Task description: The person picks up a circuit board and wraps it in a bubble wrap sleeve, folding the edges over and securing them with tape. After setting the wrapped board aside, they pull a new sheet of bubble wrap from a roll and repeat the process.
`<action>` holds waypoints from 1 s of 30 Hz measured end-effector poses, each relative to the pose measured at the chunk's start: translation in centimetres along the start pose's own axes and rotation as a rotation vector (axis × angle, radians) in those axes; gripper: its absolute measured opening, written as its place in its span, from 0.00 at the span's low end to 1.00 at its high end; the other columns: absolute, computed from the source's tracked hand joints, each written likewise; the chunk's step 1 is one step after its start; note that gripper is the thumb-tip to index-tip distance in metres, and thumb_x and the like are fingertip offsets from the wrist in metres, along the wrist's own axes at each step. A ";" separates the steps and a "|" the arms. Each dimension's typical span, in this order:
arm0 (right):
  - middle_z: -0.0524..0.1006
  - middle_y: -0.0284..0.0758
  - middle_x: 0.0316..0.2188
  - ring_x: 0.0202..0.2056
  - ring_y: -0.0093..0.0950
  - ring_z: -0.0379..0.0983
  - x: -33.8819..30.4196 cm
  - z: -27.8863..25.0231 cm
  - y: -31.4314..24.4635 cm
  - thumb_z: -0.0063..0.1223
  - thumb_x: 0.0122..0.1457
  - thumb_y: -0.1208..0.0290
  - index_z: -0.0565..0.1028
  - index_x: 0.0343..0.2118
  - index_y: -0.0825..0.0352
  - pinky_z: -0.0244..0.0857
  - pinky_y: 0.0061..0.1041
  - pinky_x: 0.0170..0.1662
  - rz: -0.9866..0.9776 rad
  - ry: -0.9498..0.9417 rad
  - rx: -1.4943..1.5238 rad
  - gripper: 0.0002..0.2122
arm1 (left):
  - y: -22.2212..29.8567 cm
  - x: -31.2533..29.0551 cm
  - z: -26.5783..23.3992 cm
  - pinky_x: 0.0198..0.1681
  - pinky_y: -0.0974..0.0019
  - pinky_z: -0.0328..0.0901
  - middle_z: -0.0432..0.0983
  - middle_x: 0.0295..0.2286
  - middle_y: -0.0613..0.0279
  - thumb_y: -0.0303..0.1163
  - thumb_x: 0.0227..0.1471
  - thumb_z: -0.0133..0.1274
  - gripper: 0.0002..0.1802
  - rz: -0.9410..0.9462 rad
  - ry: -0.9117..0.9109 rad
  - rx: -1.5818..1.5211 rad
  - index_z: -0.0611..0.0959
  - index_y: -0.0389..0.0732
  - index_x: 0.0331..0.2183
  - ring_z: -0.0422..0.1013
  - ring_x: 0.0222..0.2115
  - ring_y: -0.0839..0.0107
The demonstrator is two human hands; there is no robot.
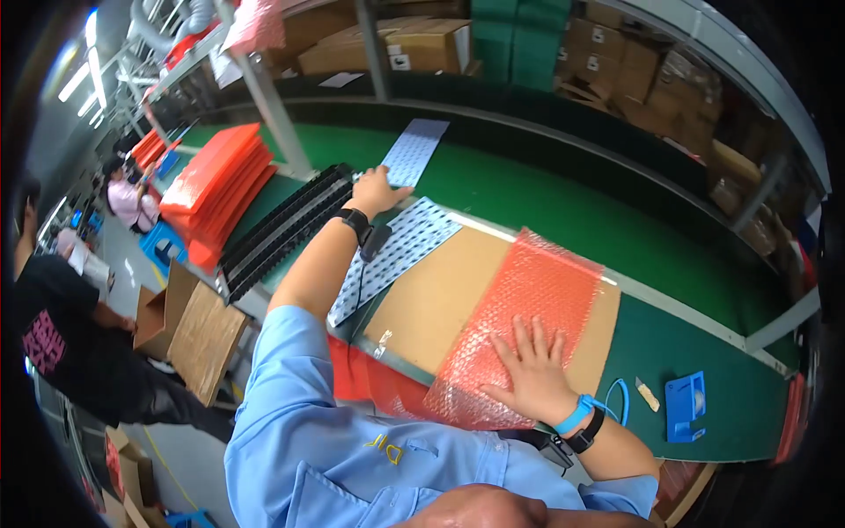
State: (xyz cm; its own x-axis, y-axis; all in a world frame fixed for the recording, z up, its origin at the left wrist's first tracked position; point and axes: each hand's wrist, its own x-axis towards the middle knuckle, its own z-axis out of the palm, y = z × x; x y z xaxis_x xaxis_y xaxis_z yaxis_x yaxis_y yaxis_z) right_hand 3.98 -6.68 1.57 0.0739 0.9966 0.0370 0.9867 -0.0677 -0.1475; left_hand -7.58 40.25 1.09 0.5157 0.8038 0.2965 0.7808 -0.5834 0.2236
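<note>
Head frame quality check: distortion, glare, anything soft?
Head view: strong fisheye, the metal beam at upper right bows and the corners go black; head view: ceiling lights at upper left look blown out; head view: small glints on the red bubble wrap under the right hand; head view: seated person in the left background looks soft.

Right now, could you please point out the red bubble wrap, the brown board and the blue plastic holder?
Red bubble wrap (534, 286), head view: its upper half.
Brown board (444, 277), head view: its bare surface left of the wrap.
Blue plastic holder (677, 412), head view: its body's left side.
</note>
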 end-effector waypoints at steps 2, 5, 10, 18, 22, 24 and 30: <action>0.48 0.56 0.68 0.67 0.61 0.40 -0.1 0.2 0.1 0.51 0.55 0.37 0.57 0.67 0.56 0.34 0.72 0.60 -0.018 0.008 0.016 0.41 | 0.6 3.3 1.2 0.52 0.52 0.67 0.77 0.46 0.46 0.64 0.39 0.63 0.51 -0.058 0.020 0.056 0.71 0.35 0.55 0.74 0.48 0.51; 0.48 0.56 0.67 0.67 0.61 0.41 -0.4 0.2 0.6 0.51 0.55 0.37 0.57 0.67 0.55 0.34 0.72 0.60 0.011 0.020 0.015 0.41 | 4.0 5.2 2.6 0.56 0.52 0.64 0.75 0.48 0.42 0.66 0.37 0.63 0.60 -0.169 -0.236 0.218 0.63 0.32 0.59 0.72 0.51 0.51; 0.48 0.56 0.67 0.67 0.62 0.41 -0.5 0.3 0.3 0.52 0.55 0.38 0.58 0.67 0.55 0.34 0.72 0.60 -0.006 0.003 0.058 0.40 | 6.4 7.0 1.5 0.56 0.51 0.64 0.73 0.51 0.39 0.63 0.35 0.64 0.60 -0.228 -0.315 -0.030 0.62 0.31 0.59 0.71 0.53 0.51; 0.50 0.54 0.67 0.68 0.58 0.40 -0.3 -0.6 0.5 0.56 0.55 0.43 0.56 0.67 0.63 0.32 0.64 0.64 -0.008 -0.051 0.109 0.42 | 12.1 3.7 -4.1 0.29 0.60 0.64 0.69 0.27 0.58 0.63 0.50 0.51 0.37 -0.234 -0.718 -1.405 0.78 0.40 0.47 0.66 0.24 0.64; 0.54 0.50 0.67 0.67 0.51 0.45 -0.2 -0.3 2.1 0.55 0.58 0.49 0.57 0.66 0.65 0.36 0.56 0.67 0.051 0.027 0.355 0.38 | 15.8 -8.5 -8.2 0.47 0.54 0.67 0.75 0.42 0.56 0.57 0.56 0.47 0.32 -0.168 -1.120 -1.910 0.74 0.41 0.51 0.72 0.38 0.60; 0.55 0.48 0.67 0.67 0.48 0.48 0.0 1.0 3.8 0.55 0.60 0.51 0.58 0.66 0.65 0.38 0.53 0.67 0.060 0.060 0.470 0.36 | 17.0 -15.4 -8.9 0.51 0.52 0.66 0.75 0.46 0.54 0.60 0.56 0.46 0.35 -0.121 -1.103 -1.973 0.73 0.43 0.54 0.72 0.44 0.59; 0.68 0.39 0.60 0.60 0.32 0.64 0.3 -0.2 6.1 0.49 0.66 0.65 0.63 0.62 0.68 0.52 0.34 0.65 0.067 0.253 1.862 0.24 | 18.1 -26.6 -9.4 0.49 0.55 0.68 0.77 0.45 0.58 0.64 0.58 0.42 0.36 -0.052 -1.159 -1.919 0.77 0.44 0.51 0.71 0.45 0.66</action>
State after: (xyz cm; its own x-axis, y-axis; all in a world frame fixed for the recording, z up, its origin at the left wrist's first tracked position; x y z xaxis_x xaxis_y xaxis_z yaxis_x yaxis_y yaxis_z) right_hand 10.03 -6.76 0.86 0.2886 0.9535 0.0869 -0.4038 0.2035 -0.8919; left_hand -10.51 7.24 5.97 0.9919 0.0975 -0.0813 0.0024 0.6259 0.7799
